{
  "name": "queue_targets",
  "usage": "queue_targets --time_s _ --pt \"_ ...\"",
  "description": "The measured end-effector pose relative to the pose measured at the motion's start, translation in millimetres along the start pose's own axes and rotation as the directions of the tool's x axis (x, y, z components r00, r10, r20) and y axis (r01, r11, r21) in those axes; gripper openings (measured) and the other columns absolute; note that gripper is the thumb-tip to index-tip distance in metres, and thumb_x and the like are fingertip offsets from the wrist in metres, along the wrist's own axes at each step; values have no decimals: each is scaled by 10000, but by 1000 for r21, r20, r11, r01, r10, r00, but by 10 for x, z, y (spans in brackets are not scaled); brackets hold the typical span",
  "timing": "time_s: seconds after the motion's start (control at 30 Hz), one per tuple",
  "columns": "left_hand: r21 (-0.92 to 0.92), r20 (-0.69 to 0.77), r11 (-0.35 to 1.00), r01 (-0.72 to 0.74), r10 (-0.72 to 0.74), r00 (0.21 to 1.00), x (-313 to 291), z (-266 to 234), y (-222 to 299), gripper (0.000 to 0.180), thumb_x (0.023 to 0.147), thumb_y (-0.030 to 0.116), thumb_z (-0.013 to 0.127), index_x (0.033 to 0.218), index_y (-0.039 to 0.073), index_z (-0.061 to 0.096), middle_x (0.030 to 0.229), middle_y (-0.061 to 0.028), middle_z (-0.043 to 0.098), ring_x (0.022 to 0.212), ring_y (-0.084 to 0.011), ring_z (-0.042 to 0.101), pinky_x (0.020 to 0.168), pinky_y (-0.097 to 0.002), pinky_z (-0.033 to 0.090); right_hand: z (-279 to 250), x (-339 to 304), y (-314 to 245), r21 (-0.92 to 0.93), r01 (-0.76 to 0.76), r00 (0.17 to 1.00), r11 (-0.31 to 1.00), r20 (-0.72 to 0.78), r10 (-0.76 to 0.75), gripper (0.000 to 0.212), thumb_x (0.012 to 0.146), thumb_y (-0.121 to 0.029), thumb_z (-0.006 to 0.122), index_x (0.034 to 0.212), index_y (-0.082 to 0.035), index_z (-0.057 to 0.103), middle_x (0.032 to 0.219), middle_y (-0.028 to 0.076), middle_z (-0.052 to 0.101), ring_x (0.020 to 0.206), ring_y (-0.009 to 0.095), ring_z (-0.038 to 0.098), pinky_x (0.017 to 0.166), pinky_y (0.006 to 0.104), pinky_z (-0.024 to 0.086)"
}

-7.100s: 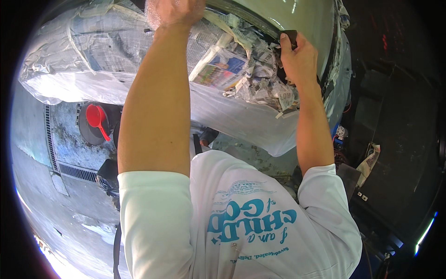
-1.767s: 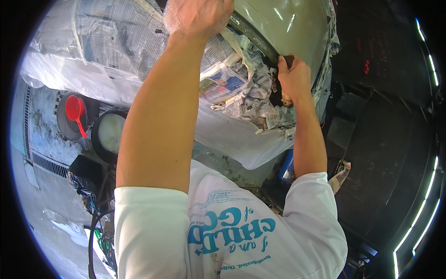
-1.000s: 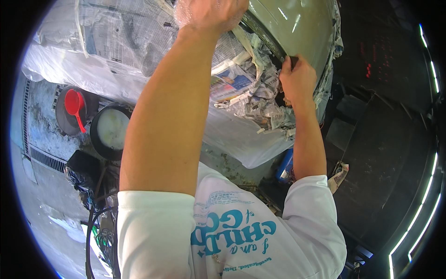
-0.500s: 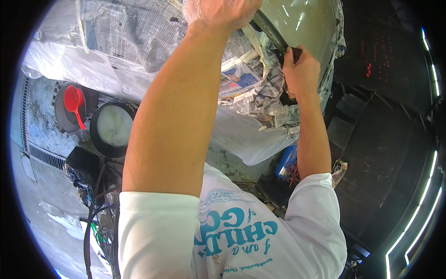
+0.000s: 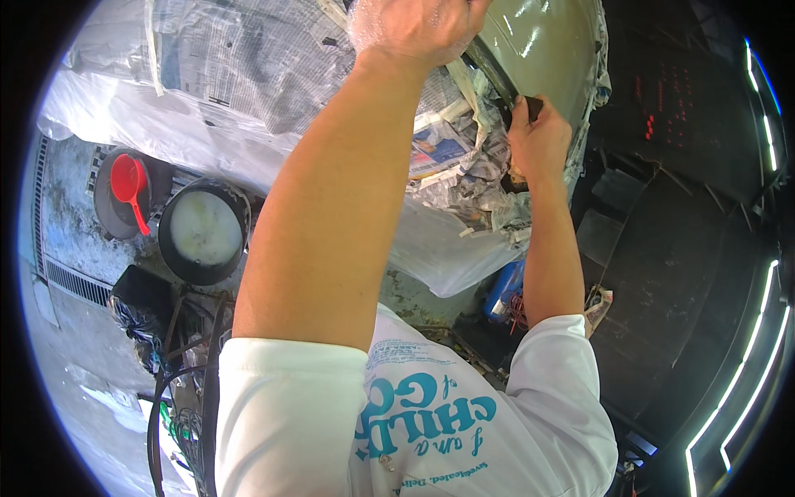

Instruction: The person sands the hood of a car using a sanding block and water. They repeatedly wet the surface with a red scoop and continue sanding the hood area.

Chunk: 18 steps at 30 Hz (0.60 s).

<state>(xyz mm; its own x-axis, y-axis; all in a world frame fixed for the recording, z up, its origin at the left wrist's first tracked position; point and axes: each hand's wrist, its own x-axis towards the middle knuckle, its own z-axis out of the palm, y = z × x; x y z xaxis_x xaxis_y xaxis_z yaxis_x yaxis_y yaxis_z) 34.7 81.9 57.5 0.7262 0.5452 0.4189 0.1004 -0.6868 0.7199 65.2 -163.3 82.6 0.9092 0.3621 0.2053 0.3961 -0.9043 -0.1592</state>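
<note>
A glossy beige car panel [image 5: 551, 41], wet-looking, lies at the top, with a dark strip [image 5: 495, 74] along its left edge. My left hand [image 5: 418, 29] is over that edge at the top of the view, soapy suds on its back and wrist; its fingertips are cut off by the frame. At the lower corner of the panel, my right hand [image 5: 542, 141] is closed, thumb and fingers pinching a small dark flat piece [image 5: 534, 106] against the edge. Crumpled newspaper [image 5: 489, 195] and masking tape surround this corner.
Newspaper sheets [image 5: 240, 74] and clear plastic film [image 5: 439, 257] cover the area left of the panel. On the floor stand a black tub of cloudy liquid [image 5: 203, 228] and a red dipper [image 5: 126, 178] on a round dark lid. Cables [image 5: 186, 422] lie lower left; a blue object [image 5: 501, 294] sits below the film.
My left hand has shifted slightly right and down in view. My right hand stays at the panel's corner with the dark piece; the whole view has tilted a little.
</note>
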Motion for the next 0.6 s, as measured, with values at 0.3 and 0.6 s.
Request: queue_targets --time_s 0.3,0.6 --pt "8 232 994 108 -107 967 68 -183 107 623 989 381 541 1565 168 442 969 -198 757 882 -402 726 796 -504 564 -196 -195 242 -63 -138 990 988 -47 135 265 976 -247 681 970 15 719 818 250 716 814 471 703 734 496 541" --pt "62 174 996 71 -81 981 82 -136 141 642 997 309 513 1607 158 383 927 -186 756 844 -385 718 832 -481 531 -259 -96 166 48 -96 992 994 85 92 280 1008 -264 683 972 11 712 706 168 668 666 268 677 670 404 511"
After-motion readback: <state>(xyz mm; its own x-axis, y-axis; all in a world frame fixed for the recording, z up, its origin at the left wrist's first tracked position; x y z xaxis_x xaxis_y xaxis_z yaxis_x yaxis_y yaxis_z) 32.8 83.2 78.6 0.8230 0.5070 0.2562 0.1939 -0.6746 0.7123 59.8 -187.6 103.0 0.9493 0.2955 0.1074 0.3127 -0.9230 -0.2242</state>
